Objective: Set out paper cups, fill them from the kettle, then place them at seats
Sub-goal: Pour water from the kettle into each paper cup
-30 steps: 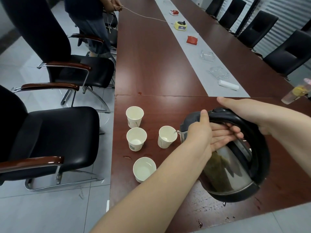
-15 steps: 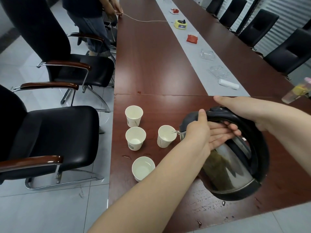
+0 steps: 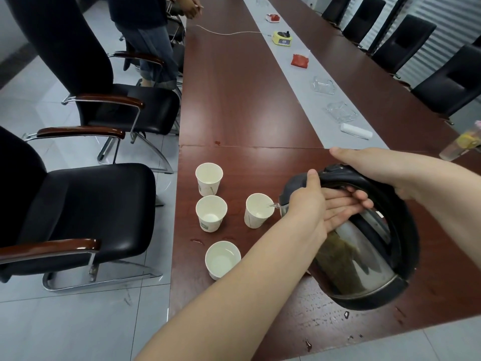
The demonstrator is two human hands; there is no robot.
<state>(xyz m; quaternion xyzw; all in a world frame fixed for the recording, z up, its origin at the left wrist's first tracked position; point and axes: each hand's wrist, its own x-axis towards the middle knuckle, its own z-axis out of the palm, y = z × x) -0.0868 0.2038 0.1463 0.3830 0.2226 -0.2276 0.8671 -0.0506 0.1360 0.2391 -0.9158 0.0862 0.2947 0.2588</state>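
Note:
Several white paper cups stand near the left edge of the dark red table [image 3: 242, 100]. A steel kettle [image 3: 364, 261] with a black handle is tilted, its spout over the right-hand cup [image 3: 256, 212], and a thin stream runs into it. My right hand [image 3: 385, 173] grips the kettle's handle from above. My left hand [image 3: 320, 209] presses flat against the kettle's lid and side, fingers straight. The near cup [image 3: 222, 259] and the middle cup [image 3: 210, 213] hold some water. What is in the far cup [image 3: 209, 175] cannot be made out.
Black armchairs [image 3: 99, 204] line the table's left side, and more stand along the right. A person [image 3: 145, 35] stands at the far left. Glass ashtrays [image 3: 341, 112], a white roll, a red packet and a yellow device lie on the grey centre strip. A drink bottle [image 3: 463, 144] is at right. Water drops dot the near table edge.
The kettle stays tilted over the same cup with both hands in place; its base has lifted slightly. The cups have not moved.

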